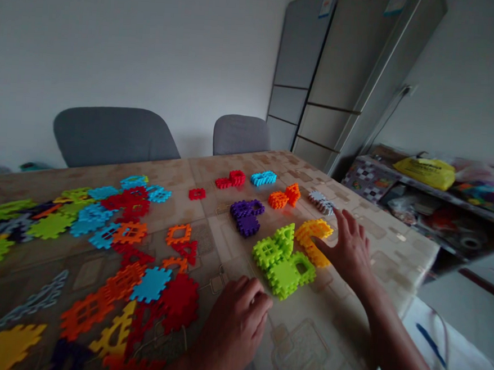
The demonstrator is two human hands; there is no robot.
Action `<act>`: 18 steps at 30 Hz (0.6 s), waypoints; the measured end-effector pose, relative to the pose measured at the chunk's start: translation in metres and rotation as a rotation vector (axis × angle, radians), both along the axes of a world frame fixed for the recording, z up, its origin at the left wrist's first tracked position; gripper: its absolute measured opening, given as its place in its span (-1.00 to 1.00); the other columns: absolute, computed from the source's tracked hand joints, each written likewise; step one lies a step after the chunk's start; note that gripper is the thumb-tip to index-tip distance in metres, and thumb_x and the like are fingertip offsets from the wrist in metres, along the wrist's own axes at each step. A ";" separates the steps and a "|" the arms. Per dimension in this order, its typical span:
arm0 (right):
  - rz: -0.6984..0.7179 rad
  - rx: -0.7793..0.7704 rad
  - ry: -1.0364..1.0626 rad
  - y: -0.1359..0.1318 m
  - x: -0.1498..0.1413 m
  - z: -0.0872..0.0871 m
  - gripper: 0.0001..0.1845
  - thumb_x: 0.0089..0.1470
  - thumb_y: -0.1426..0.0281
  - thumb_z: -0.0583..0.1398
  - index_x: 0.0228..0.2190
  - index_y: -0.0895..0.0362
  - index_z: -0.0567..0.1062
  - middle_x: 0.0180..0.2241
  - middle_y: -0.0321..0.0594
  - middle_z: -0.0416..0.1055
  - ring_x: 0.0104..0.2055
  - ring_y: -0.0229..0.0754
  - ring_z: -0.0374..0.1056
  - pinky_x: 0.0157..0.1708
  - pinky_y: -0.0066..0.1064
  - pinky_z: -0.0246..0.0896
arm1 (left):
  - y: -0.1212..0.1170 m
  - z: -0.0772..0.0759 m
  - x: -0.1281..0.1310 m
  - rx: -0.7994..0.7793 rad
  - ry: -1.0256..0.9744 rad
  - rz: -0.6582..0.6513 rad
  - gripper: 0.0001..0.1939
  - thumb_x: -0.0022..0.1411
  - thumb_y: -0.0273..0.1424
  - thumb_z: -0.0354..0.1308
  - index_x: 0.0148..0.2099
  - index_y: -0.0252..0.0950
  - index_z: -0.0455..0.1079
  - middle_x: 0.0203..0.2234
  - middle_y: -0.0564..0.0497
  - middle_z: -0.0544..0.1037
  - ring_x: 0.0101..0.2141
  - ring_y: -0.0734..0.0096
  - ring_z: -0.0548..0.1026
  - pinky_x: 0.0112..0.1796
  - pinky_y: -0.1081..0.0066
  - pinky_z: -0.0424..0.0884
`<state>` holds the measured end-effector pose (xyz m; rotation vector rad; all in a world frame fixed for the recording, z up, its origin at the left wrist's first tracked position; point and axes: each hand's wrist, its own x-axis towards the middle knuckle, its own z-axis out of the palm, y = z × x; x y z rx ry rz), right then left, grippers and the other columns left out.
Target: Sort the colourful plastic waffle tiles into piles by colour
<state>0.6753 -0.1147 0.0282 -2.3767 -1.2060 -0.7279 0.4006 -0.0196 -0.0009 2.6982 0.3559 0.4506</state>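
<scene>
My right hand [350, 246] is open, its fingers spread. The thumb is by a group of yellow toothed plastic building pieces [313, 240], and the fingertips are near a stack of grey ones [321, 202]. Whether it touches either group I cannot tell. My left hand [237, 325] rests on the table with its fingers curled in; nothing shows in it. Just beyond it are stacked lime-green building pieces [284, 272], some flat and some standing. Purple pieces [247, 217] lie farther back. Orange stacks [285, 197] stand behind the green and yellow groups.
Across the left of the table [210, 227] lie loose pieces in mixed colours, among them a red one [179, 301] and a blue one [151, 284]. Red [231, 179] and blue [263, 178] stacks stand at the back. Two grey chairs [115, 136] are beyond the table.
</scene>
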 end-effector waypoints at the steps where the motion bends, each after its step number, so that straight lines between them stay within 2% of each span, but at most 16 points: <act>1: 0.012 -0.027 -0.011 0.006 0.001 0.000 -0.15 0.11 0.14 0.27 0.32 0.10 0.13 0.28 0.22 0.17 0.17 0.40 0.21 -0.03 0.19 0.22 | 0.000 0.000 0.000 0.003 -0.002 -0.002 -0.77 0.28 -0.68 0.06 -0.24 -0.24 0.36 -0.25 0.00 0.45 -0.20 0.19 0.42 -0.18 0.19 0.39; 7: 0.150 -0.203 -0.094 0.027 -0.003 -0.001 -0.07 0.08 0.25 0.29 0.37 0.07 0.03 0.32 0.21 0.12 0.28 0.34 0.12 0.17 0.19 0.03 | -0.002 -0.001 -0.001 -0.016 -0.016 -0.007 -0.76 0.27 -0.69 0.06 -0.22 -0.24 0.39 -0.25 0.00 0.46 -0.21 0.19 0.43 -0.20 0.20 0.41; 12: 0.152 -0.246 -0.100 0.030 -0.003 -0.009 -0.17 0.12 0.22 0.26 0.32 0.16 0.13 0.29 0.30 0.16 0.31 0.34 0.11 0.22 0.22 -0.07 | -0.002 -0.001 0.000 -0.014 -0.034 -0.013 -0.76 0.27 -0.69 0.06 -0.22 -0.25 0.39 -0.25 -0.02 0.46 -0.20 0.17 0.43 -0.20 0.18 0.42; 18: 0.148 -0.262 -0.097 0.029 0.005 -0.015 -0.11 0.07 0.24 0.28 0.35 0.10 0.09 0.28 0.23 0.21 0.30 0.32 0.13 0.22 0.22 -0.06 | -0.002 -0.002 0.001 0.012 -0.044 -0.015 -0.76 0.26 -0.69 0.06 -0.24 -0.25 0.39 -0.28 0.00 0.46 -0.23 0.20 0.44 -0.21 0.21 0.43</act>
